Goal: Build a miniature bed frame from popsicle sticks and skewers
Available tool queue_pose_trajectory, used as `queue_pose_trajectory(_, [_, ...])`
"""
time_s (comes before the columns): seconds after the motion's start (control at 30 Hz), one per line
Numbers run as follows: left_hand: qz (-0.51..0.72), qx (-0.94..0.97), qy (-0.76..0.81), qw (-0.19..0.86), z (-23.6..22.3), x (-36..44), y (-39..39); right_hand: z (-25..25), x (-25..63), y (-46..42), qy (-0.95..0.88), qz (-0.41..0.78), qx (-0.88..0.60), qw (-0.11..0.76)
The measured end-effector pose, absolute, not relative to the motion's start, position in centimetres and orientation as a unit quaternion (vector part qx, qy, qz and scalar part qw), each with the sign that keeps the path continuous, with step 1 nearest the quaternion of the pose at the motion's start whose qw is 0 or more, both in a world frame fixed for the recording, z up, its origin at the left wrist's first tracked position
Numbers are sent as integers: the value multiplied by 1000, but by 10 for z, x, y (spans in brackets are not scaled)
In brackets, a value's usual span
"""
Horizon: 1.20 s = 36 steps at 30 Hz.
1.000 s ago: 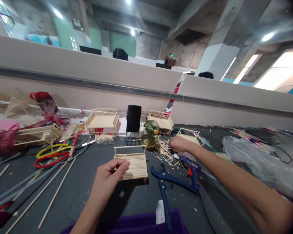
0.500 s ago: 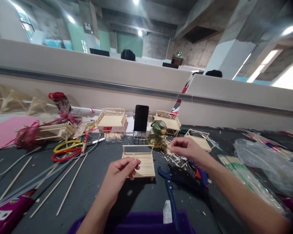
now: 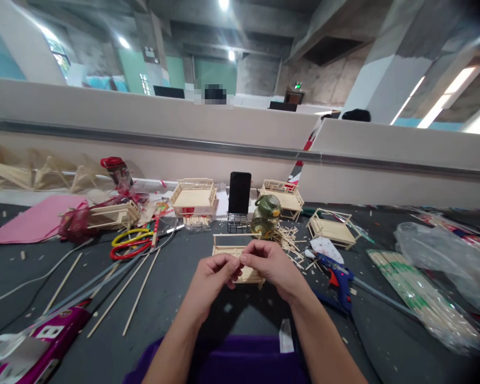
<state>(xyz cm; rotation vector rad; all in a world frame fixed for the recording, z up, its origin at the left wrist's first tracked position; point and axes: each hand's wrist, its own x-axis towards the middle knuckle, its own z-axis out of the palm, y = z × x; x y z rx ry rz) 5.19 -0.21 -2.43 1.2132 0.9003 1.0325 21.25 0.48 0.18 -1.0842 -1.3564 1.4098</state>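
Observation:
My left hand and my right hand meet fingertip to fingertip, both closed in a pinch. Whatever lies between their fingers is too small to make out. Just behind them stands a miniature bench of thin wooden sticks, with a raised rail along its back; the hands cover much of its seat. A heap of short cut stick pieces lies beyond my right hand. Right of that hand rests a blue glue gun. A blue-handled cutter is mostly hidden by my right forearm.
Behind the bench stand a phone on a wire stand and a green-lidded bottle. More stick models line the back. Bagged sticks lie right, long sticks left. A purple tray sits at the front edge.
My right hand has come left from over the stick heap to meet my left hand before the bench. The glue gun now shows more fully, and the view has shifted slightly.

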Motion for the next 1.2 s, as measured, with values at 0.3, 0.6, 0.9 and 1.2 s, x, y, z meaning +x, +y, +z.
queue_pose_trajectory(0.3, [427,557,394,593,-23,51,-4,-10,216,1,-589,497,-465,435])
queue_pose_trajectory(0.6, [374,557,324,667,-18,53,-9,-8,216,-7,-437,648,-417,464])
queue_pose_trajectory(0.9, [435,583,344,593,-23,55,-6,-10,205,-8,-376,657,-392,523])
queue_pose_trajectory(1.2, [475,525,396,584,-22,51,-2,-1,197,-9,-481,494,-461,559])
